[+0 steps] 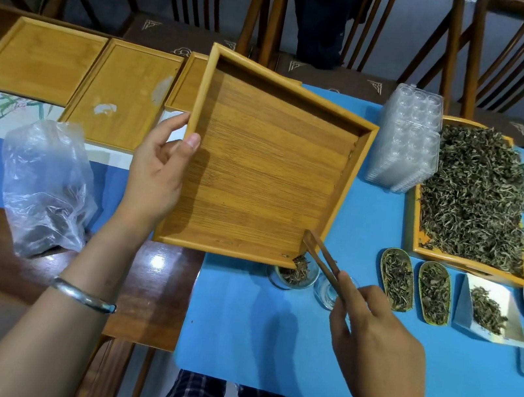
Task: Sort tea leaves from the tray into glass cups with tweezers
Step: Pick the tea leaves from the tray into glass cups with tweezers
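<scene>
My left hand [154, 174] grips the tilted tray [265, 171]. My right hand [370, 332] pinches tweezers [321, 259] over a glass cup [295, 274]. I can read no writing anywhere.

Bright overhead light, tabletop [153, 270] glare, soft shadows, edge distortion.

Left hand [158, 175] gripping, thumb up — right hand [373, 329] pinching.

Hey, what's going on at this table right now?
A person is tipping a nearly empty bamboo tray with the left hand, its low corner over a glass cup holding tea leaves. The right hand uses wooden tweezers at that corner. A second glass cup beside it looks empty. A full tray of leaves sits to the right.
</scene>
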Available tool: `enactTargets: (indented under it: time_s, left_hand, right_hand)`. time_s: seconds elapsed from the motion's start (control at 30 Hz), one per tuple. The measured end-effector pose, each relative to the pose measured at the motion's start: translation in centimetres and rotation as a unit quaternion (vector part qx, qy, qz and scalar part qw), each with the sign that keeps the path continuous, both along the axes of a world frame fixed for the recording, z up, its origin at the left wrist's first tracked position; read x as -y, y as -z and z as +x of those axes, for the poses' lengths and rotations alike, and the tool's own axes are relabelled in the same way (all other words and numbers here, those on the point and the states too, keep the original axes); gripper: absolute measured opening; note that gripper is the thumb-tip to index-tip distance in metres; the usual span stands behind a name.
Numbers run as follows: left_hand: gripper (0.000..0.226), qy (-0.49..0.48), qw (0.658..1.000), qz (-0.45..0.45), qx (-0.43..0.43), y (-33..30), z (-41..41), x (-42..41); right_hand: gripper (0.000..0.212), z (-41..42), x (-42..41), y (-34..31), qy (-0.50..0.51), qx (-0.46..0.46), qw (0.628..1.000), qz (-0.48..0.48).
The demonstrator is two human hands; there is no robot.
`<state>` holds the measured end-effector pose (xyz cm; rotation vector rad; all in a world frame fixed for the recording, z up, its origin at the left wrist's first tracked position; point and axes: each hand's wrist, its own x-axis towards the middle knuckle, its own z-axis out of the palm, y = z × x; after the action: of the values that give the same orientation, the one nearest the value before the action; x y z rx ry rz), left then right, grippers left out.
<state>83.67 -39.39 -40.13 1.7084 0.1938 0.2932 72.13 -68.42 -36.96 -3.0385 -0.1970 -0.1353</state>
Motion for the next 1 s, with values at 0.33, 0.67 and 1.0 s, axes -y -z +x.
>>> enactTargets:
  time_s: [0.33,0.67,1.0]
  left_hand:
    - [0.042,0.011,1.0,-0.008,0.007,-0.1,-0.1,0.0]
    - [0.041,0.021,1.0,-0.015,0.004,-0.3,-0.1,0.2]
    - [0.04,0.004,1.0,-0.011,-0.017,-0.2,-0.1,0.2]
  right_hand:
    - [0.035,-0.6,0.5,0.5,-0.062,-0.002,0.998,0.017]
    - [0.035,-0.4,1.0,0.1,-0.046,-0.021,0.999,0.012]
    - [0.037,2.2,1.9,-1.0,-0.147,-0.045,0.988,0.02]
